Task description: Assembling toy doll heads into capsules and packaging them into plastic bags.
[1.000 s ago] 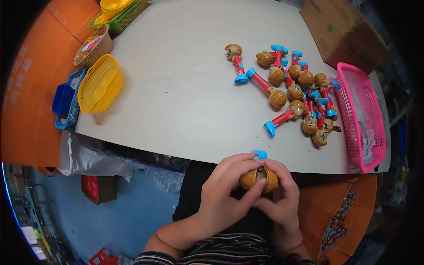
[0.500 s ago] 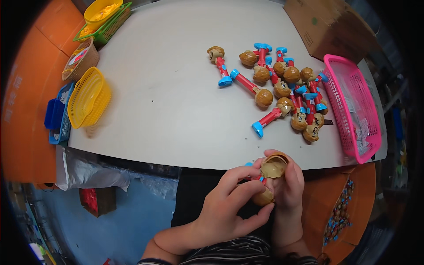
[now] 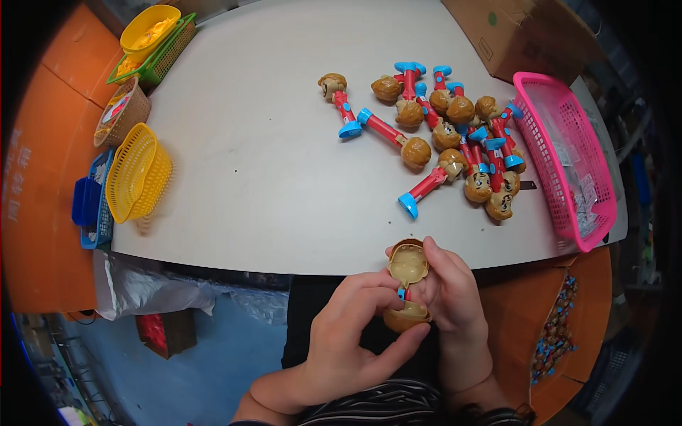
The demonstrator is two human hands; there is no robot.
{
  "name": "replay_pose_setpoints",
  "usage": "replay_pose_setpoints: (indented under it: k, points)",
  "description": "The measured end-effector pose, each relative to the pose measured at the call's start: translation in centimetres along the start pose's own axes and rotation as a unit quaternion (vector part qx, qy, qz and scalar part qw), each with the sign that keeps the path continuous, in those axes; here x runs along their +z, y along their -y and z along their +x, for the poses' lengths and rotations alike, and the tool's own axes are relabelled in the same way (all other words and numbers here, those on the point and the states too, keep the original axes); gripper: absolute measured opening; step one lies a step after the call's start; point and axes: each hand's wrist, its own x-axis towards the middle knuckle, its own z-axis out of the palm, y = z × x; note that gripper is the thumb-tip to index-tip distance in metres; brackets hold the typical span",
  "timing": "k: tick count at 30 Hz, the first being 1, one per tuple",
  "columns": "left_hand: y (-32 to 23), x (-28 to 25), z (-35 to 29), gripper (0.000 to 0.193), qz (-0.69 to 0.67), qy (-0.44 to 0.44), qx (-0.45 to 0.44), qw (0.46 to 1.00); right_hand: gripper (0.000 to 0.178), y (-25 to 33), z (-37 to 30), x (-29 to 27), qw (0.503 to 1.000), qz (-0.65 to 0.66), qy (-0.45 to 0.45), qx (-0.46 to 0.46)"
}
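Just off the table's near edge, my two hands hold the hollow halves of a brown-haired doll head. My right hand (image 3: 455,298) is closed around the upper half (image 3: 409,264), its beige hollow inside facing up. My left hand (image 3: 352,323) pinches the lower half (image 3: 406,321) between fingers and thumb. A small red and blue part (image 3: 403,294) shows between the halves; my fingers hide most of it. Beyond my hands lies a pile of dolls (image 3: 447,135) with brown heads, red bodies and blue feet.
A pink basket (image 3: 565,163) with plastic packets stands at the table's right, by a cardboard box (image 3: 511,42). Along the left edge are a yellow basket (image 3: 138,174), a tan basket (image 3: 122,113), a green basket (image 3: 167,60) and blue bins (image 3: 92,202). An orange container (image 3: 590,305) of small pieces stands below right.
Both hands have shifted slightly left with the head halves. The upper half has turned so more of its inside shows, and the lower half's opening now shows too.
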Motion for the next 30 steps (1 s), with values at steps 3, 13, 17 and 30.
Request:
replay_pose_setpoints:
  k: [3, 13, 17, 30]
  points:
    - [0.1, -0.1, 0.0, 0.033, -0.006, -0.002, -0.007, 1.0, 0.05, 0.1, 0.1, 0.7, 1.0, 0.008, -0.017, 0.005]
    - [-0.4, -0.2, 0.5, 0.031, 0.004, 0.015, 0.01, 1.0, 0.052, -0.5, 0.2, -0.4, 0.999, -0.011, -0.034, 0.012]
    - [0.6, -1.1, 0.1, 0.024, 0.009, 0.052, 0.01, 0.999, 0.052, -0.7, 0.1, 0.0, 0.999, -0.025, -0.032, 0.015]
    - [2.1, -3.0, 4.2, 0.033, -0.046, 0.187, -0.189, 0.963, 0.037, -0.4, -0.8, 2.3, 0.971, -0.234, -0.046, -0.015]
